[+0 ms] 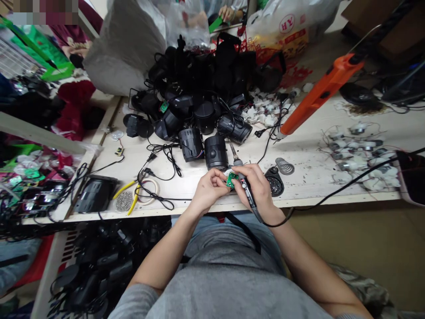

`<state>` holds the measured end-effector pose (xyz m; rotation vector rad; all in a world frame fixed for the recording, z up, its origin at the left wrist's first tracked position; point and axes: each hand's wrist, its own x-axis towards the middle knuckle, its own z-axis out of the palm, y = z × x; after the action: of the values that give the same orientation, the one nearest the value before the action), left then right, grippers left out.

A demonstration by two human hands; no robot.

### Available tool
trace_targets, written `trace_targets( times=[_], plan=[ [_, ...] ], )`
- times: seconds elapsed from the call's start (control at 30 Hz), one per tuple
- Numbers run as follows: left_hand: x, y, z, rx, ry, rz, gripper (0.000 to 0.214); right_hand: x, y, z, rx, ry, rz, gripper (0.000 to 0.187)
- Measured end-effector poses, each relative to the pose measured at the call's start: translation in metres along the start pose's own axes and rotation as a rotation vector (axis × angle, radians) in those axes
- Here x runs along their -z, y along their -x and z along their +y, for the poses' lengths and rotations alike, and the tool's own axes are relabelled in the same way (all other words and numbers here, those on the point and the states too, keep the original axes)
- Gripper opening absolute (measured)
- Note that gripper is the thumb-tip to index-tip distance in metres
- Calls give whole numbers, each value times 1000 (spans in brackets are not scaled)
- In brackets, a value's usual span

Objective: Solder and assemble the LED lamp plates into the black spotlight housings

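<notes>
My left hand (210, 188) pinches a small green circuit board (231, 179) just above the front edge of the workbench (308, 177). My right hand (257, 188) is wrapped round the handle of a soldering iron (244, 181), whose metal tip points away from me past the board. Its black cable runs back over my right wrist. Both hands meet at the board. A black round housing (216, 152) stands directly behind them.
A big pile of black housings with cables (199, 88) fills the bench's middle. An orange tool (318, 93) lies to the right, small motors with wires (358, 150) beyond. Yellow-handled pliers (128, 192), tape roll (148, 191) and a coil of solder (284, 166) lie near. Another person's hand (227, 12) is opposite.
</notes>
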<state>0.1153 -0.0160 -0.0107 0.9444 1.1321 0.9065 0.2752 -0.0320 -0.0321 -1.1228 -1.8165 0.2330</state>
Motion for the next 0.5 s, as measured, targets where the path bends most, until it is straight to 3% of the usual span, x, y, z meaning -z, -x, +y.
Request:
trace_targets(
  times=[0.2,0.5],
  plan=[
    [2,1,-5,-58,-23,-25,19,-1,-2,0,-4,6,17,36],
    [5,6,-9,-51,-79,35,16,-6,2,-1,-8,16,27,35]
  ],
)
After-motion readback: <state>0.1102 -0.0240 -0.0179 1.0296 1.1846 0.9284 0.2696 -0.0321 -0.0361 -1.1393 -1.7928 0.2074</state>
